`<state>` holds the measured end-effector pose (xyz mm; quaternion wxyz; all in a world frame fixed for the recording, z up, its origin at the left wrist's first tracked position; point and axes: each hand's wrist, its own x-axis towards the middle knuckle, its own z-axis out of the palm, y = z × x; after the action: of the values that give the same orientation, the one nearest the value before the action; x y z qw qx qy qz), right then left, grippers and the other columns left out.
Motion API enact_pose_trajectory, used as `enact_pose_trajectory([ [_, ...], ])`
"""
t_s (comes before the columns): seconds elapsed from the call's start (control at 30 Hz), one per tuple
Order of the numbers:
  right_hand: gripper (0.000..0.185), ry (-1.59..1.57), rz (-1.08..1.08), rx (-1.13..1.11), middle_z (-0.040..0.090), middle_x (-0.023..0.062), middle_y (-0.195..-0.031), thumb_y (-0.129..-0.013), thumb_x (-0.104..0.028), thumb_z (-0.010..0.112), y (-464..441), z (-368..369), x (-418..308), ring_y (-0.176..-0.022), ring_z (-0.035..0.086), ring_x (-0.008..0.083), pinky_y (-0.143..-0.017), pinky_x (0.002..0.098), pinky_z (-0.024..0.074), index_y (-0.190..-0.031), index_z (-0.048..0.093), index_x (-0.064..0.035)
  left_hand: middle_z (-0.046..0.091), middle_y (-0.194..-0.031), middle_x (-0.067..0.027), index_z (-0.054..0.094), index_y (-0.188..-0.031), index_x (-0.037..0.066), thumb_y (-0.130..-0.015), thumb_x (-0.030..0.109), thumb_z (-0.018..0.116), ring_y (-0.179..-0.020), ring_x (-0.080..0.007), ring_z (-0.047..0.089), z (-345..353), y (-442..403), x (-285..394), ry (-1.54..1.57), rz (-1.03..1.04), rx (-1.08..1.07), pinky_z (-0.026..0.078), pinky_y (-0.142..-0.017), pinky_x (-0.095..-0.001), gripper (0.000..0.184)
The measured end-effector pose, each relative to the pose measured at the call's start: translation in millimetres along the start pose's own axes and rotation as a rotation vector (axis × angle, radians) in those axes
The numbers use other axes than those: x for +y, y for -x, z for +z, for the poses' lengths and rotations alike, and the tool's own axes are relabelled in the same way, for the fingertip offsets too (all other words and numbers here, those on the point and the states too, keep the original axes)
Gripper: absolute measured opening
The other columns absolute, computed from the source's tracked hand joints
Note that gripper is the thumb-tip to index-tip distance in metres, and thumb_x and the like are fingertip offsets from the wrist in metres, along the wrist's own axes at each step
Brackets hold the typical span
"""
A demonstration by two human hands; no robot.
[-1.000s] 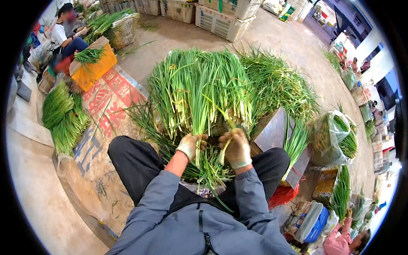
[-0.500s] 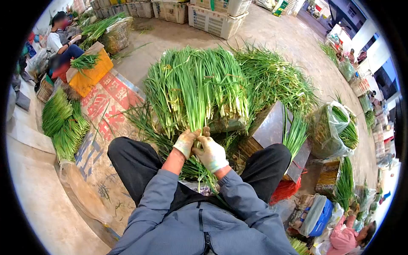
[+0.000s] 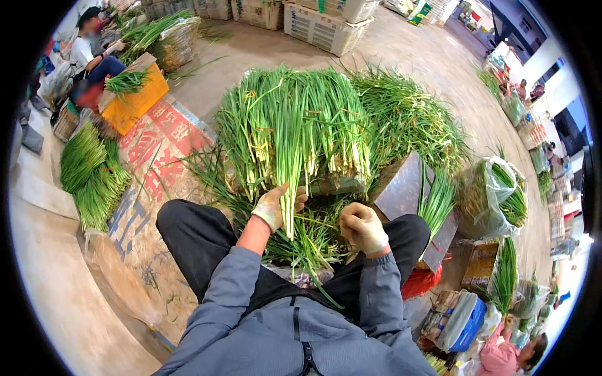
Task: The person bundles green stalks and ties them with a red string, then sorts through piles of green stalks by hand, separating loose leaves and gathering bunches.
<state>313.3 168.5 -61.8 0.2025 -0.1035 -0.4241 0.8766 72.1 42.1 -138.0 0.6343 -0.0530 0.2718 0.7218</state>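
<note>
Right hand (image 3: pixel 365 230) drawn away, fingers (image 3: pixel 351 216) curled; left hand (image 3: pixel 271 205) cradles green stalks (image 3: pixel 288 213).

A tan, stained concrete floor (image 3: pixel 226 47) spreads around an orange rectangular box (image 3: pixel 136 106), the landmark here. Just below the box lies a tan sheet with red and blue printed characters (image 3: pixel 157 163), and beyond that, along the left edge, runs a pale, smooth concrete ledge (image 3: pixel 56 257). Above and to the right of the box stand stacked white perforated plastic crates (image 3: pixel 326 31), with grimy off-white crates (image 3: pixel 257 14) beside them. Well apart, far to its right, rise white pillars (image 3: pixel 547 64) with blue-violet gaps between. Daylight-like brightness washes the right side.
</note>
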Motion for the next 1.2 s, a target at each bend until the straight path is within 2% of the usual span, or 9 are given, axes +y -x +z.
enact_pose_trajectory([
  [0.07, 0.019, 1.335, 0.014, 0.469, 0.064, 0.0050, -0.076, -0.091, -0.020, 0.070, -11, -41, 26, -0.062, 0.057, 0.0156, -0.057, 0.0256, 0.0454, -0.091, 0.068, -0.0014, 0.067, -0.117, -0.0200, 0.053, -0.127, -0.003, -0.099, 0.010, 0.053, -0.093, -0.0304, 0.071, 9, 5, 0, -0.173, 0.090, 0.068, 0.062, -0.075, -0.0406, 0.031],
  [0.1, 0.020, 1.361, 0.035, 0.711, 0.070, 0.0043, -0.082, -0.089, -0.017, 0.072, -10, -36, 27, -0.074, 0.065, 0.0185, -0.071, 0.0281, 0.0523, -0.091, 0.070, 0.0018, 0.068, -0.116, -0.0199, 0.053, -0.128, -0.003, -0.099, 0.010, 0.053, -0.094, -0.0301, 0.071, 14, 10, 3, -0.195, 0.102, 0.054, 0.062, -0.075, -0.0396, 0.032],
  [0.2, 0.010, 0.466, -0.225, 0.876, 0.067, 0.0011, -0.078, -0.093, -0.012, 0.068, -10, -30, 18, -0.063, 0.059, 0.0103, -0.058, 0.0259, 0.0485, -0.097, 0.069, -0.0029, 0.066, -0.118, -0.0214, 0.053, -0.129, -0.005, -0.095, 0.015, 0.060, -0.099, -0.0299, 0.070, 9, 16, 7, -0.208, 0.135, -0.039, 0.061, -0.083, -0.0412, 0.040],
  [0.53, 0.013, 0.494, -0.550, 1.061, 0.062, -0.0007, -0.075, -0.094, -0.016, 0.070, -23, -20, 5, -0.057, 0.055, 0.0082, -0.052, 0.0229, 0.0454, -0.097, 0.064, -0.0054, 0.067, -0.116, -0.0199, 0.052, -0.131, 0.005, -0.105, 0.049, 0.036, -0.092, -0.0339, 0.069, 4, 17, 13, -0.052, 0.028, 0.021, 0.060, -0.077, -0.0456, 0.054],
  [0.73, 0.019, 0.428, -0.577, 1.252, 0.062, 0.0020, -0.084, -0.095, -0.018, 0.068, -5, -59, -19, -0.059, 0.057, 0.0093, -0.053, 0.0244, 0.0501, -0.104, 0.060, -0.0025, 0.067, -0.099, -0.0148, 0.057, -0.123, 0.002, -0.103, 0.026, 0.050, -0.080, -0.0304, 0.068, -18, 9, 6, -0.315, 0.103, 0.356, 0.057, -0.066, -0.0416, 0.032],
  [0.9, 0.061, 1.401, -0.077, 0.739, 0.067, 0.0208, -0.116, -0.082, -0.024, 0.078, -5, -70, 29, -0.094, 0.068, 0.0269, -0.084, 0.0351, 0.0559, -0.132, 0.054, -0.0003, 0.064, -0.083, -0.0055, 0.057, -0.120, 0.001, -0.091, 0.011, 0.068, -0.063, -0.0157, 0.060, 8, 36, 12, -0.662, 0.115, 0.413, 0.050, -0.055, -0.0296, 0.032],
  [1.07, 0.111, 1.513, 0.929, -0.012, 0.050, 0.0336, -0.139, -0.076, -0.053, 0.079, 13, 60, 90, -0.121, 0.058, 0.0423, -0.102, 0.0407, 0.0497, -0.153, 0.023, 0.0028, 0.055, -0.074, 0.0034, 0.061, -0.115, 0.006, -0.090, 0.011, 0.071, -0.051, -0.0050, 0.042, 19, 44, 21, -0.467, 0.217, 0.212, 0.032, -0.044, -0.0224, 0.028],
  [1.1, 0.105, 1.670, 0.931, -0.116, 0.055, 0.0331, -0.133, -0.081, -0.042, 0.077, 17, 55, 121, -0.115, 0.062, 0.0412, -0.094, 0.0413, 0.0539, -0.155, 0.016, 0.0024, 0.054, -0.073, 0.0041, 0.061, -0.116, 0.006, -0.091, 0.012, 0.070, -0.050, -0.0048, 0.041, 27, 50, 21, -0.444, 0.248, 0.192, 0.031, -0.044, -0.0218, 0.028],
  [1.2, 0.048, 1.748, 0.834, -0.377, 0.068, 0.0270, -0.110, -0.090, -0.024, 0.062, -8, -18, 185, -0.100, 0.069, 0.0385, -0.085, 0.0437, 0.0564, -0.134, 0.056, -0.0067, 0.058, -0.076, 0.0026, 0.062, -0.121, 0.003, -0.091, 0.018, 0.070, -0.051, -0.0058, 0.042, 25, 51, 30, -0.372, 0.263, 0.011, 0.033, -0.045, -0.0215, 0.035],
])
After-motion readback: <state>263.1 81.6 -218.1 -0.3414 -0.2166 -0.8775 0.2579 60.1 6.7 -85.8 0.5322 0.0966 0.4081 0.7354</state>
